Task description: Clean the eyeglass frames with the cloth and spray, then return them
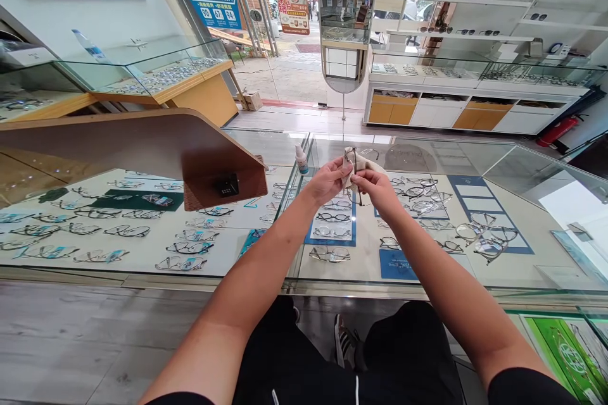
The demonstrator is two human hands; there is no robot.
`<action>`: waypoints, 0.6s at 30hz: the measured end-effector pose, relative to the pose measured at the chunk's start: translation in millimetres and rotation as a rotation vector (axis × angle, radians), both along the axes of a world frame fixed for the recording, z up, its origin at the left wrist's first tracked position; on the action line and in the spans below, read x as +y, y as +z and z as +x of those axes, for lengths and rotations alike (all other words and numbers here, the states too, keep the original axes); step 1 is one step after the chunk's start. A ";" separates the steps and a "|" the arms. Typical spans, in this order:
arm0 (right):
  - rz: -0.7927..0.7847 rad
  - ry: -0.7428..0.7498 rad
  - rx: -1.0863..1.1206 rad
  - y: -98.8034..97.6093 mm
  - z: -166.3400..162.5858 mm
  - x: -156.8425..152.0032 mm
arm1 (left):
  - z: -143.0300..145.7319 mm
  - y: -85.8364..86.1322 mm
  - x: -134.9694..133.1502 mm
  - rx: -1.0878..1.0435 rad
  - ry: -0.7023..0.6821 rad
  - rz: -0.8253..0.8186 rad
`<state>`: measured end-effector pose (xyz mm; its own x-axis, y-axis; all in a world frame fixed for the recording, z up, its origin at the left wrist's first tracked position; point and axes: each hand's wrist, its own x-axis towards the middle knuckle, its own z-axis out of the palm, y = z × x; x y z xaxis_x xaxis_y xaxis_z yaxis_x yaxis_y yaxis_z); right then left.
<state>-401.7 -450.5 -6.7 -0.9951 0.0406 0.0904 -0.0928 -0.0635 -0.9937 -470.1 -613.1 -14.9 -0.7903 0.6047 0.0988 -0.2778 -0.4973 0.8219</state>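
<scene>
Both my arms reach out over a glass display counter [427,288]. My left hand [327,180] and my right hand [377,190] are closed together on a pair of dark-framed glasses [354,168] wrapped in a small white cloth [365,166]. The fingers of each hand pinch the cloth against the frame. One temple hangs down between the hands. A small white bottle with a blue cap [301,160] stands on the glass just left of my left hand.
Several pairs of glasses [330,254] lie under the glass. A wooden shelf [142,139] juts out at the left. More display cases [475,85] and shelves line the far walls. A red fire extinguisher [558,130] lies at the right.
</scene>
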 end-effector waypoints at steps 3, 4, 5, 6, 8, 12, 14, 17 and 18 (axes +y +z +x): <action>-0.002 -0.006 -0.008 -0.7 0.2 0.5 | -1.8 -2.1 0.2 0.025 0.033 -0.017; 0.004 -0.003 -0.007 -1.2 0.4 0.6 | -2.2 -2.9 0.8 0.034 0.055 -0.030; 0.014 0.002 -0.005 -1.8 0.6 0.7 | -2.5 -3.5 1.7 0.044 0.075 -0.043; 0.024 0.008 -0.003 -2.3 0.9 0.5 | -2.4 -4.1 2.7 0.056 0.089 -0.052; 0.046 0.024 -0.002 -3.2 1.7 -0.5 | -2.2 -4.8 5.2 0.076 0.104 -0.056; 0.065 0.055 -0.003 -4.0 2.5 -3.8 | -3.0 -6.2 9.3 0.074 0.152 -0.043; 0.056 0.061 -0.004 -4.2 2.2 -4.5 | -4.0 -6.7 10.1 0.057 0.164 -0.039; 0.031 0.048 0.002 -4.3 1.0 -3.0 | -4.6 -6.5 9.3 0.024 0.123 -0.034; 0.020 0.042 0.004 -4.2 0.5 -2.1 | -4.5 -6.1 8.6 0.007 0.105 -0.034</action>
